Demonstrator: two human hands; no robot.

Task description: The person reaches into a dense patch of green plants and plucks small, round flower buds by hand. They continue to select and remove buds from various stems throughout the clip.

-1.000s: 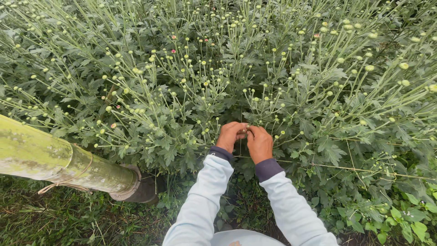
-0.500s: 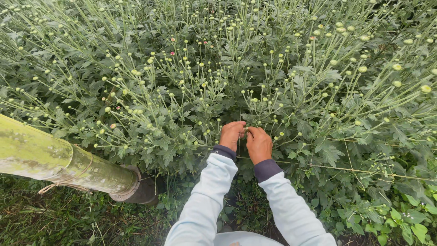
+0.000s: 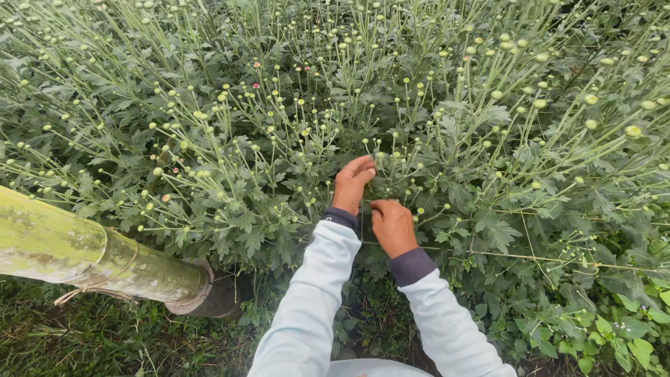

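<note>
A dense bed of green plants [image 3: 293, 119] with several small round yellow-green buds on thin stalks fills the view. My left hand [image 3: 351, 183] reaches up into the foliage, fingers curled around a budded stem [image 3: 380, 159]. My right hand [image 3: 393, 227] sits just below and to the right, fingers pinched among the leaves and stalks; what it grips is hidden by the leaves. Both arms wear pale blue sleeves with dark cuffs.
A thick green bamboo pole [image 3: 84, 255] lies at the lower left, its end bound with cord. A thin horizontal support string [image 3: 558, 260] runs through the plants at the right. Grass and low weeds [image 3: 105, 342] cover the ground below.
My left hand has risen higher into the plants while my right hand has dropped slightly, so the hands are now apart instead of side by side.
</note>
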